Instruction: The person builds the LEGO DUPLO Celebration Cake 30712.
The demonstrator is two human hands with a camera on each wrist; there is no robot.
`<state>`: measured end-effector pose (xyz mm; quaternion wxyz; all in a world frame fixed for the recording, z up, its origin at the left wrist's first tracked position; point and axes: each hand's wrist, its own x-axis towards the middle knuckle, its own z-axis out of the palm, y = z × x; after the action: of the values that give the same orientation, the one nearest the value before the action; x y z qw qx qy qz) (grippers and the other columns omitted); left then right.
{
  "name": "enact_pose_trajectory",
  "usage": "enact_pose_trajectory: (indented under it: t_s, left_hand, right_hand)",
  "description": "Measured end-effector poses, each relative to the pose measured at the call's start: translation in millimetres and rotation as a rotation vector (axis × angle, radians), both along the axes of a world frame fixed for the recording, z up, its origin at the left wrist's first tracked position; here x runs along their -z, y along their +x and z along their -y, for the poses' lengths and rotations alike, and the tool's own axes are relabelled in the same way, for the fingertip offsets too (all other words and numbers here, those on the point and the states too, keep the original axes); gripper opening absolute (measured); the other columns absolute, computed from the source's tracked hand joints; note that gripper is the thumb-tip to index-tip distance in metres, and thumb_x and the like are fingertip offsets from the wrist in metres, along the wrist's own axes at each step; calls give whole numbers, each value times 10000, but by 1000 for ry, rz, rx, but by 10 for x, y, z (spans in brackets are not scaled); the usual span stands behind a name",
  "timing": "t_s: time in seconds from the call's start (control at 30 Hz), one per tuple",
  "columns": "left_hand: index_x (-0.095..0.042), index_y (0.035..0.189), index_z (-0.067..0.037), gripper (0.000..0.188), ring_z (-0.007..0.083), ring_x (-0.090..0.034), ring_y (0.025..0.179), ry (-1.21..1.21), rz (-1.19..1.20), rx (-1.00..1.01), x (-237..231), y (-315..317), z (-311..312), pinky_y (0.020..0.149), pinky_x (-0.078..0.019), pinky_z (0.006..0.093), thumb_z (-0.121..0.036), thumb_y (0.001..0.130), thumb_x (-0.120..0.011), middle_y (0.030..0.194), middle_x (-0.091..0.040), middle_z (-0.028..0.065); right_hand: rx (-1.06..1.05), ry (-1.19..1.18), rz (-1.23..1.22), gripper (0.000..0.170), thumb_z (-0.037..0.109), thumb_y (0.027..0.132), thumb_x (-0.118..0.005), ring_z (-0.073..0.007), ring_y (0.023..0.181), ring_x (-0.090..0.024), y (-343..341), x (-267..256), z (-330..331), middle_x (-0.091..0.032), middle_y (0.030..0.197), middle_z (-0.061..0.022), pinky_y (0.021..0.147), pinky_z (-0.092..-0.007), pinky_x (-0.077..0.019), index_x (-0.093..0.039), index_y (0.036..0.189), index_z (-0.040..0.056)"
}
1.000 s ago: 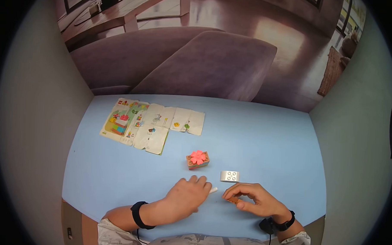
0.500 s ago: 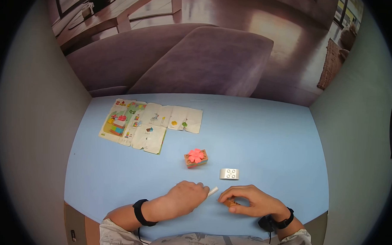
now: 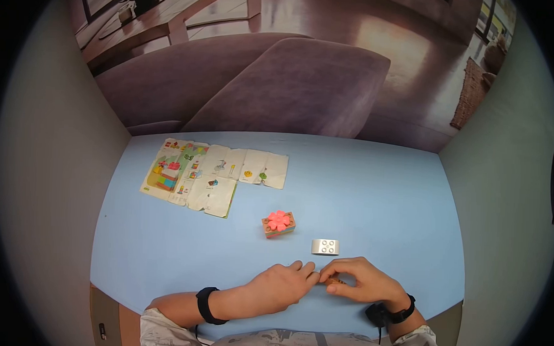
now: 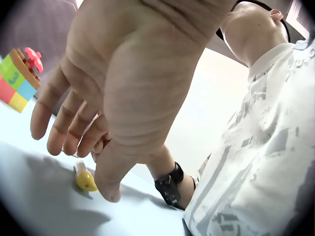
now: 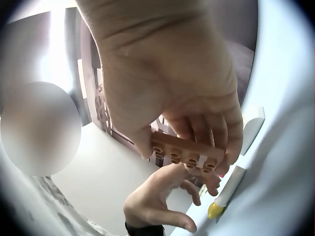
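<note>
Your left hand (image 3: 279, 289) has moved in towards your right hand (image 3: 368, 283) since the earlier frame. The right pinches a brown brick (image 5: 187, 150) by its ends, apparently keeping its studs unobstructed. Your left is relaxed, fingers extended; contact with the brick cannot be confirmed. Both wrist views show the yellow-tipped white stick (image 5: 230, 188) on the bench (image 3: 380, 201); the head view hides its yellow end.
</note>
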<state>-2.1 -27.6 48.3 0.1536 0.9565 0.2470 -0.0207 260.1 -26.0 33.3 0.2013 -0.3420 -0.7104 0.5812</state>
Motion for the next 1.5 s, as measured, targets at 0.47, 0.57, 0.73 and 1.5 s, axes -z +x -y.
enact_pose_trajectory:
  t_s: [0.47, 0.57, 0.73, 1.5]
  left_hand:
    - [-622, 1263, -72, 366, 211, -630, 908, -8, 69, 111, 88, 132, 46, 597, -562, 332, -123, 909, -701, 1082, -547, 92]
    - [-617, 1292, -90, 378, 207, -627, 930, -2, 24, 138, 115, 144, 53, 593, -549, 324, -119, 921, -680, 1097, -545, 91]
    - [-633, 1265, -102, 396, 193, -648, 1011, 66, 103, 163, 58, 187, 50, 641, -541, 287, -88, 874, -701, 1199, -599, 98]
    - [-596, 1127, -15, 368, 256, -639, 873, -52, 99, 98, 154, 150, 35, 630, -558, 363, -5, 772, -692, 1009, -554, 114]
  right_hand:
    - [81, -140, -72, 320, 286, 984, -747, -218, 986, -750, 282, -61, -27, -794, 1072, -116, 909, -350, -585, -753, 1150, 13]
    - [97, -162, -80, 339, 302, 990, -742, -217, 987, -751, 290, -42, -33, -794, 1073, -125, 908, -353, -587, -752, 1153, 5]
    - [109, -133, -97, 238, 187, 1015, -717, -207, 981, -753, 289, -38, -23, -790, 1037, -113, 921, -350, -583, -738, 1163, 2]
    - [251, -274, -154, 248, 225, 1060, -674, -117, 782, -676, 277, 24, -36, -752, 903, -77, 721, -269, -559, -736, 1094, -12]
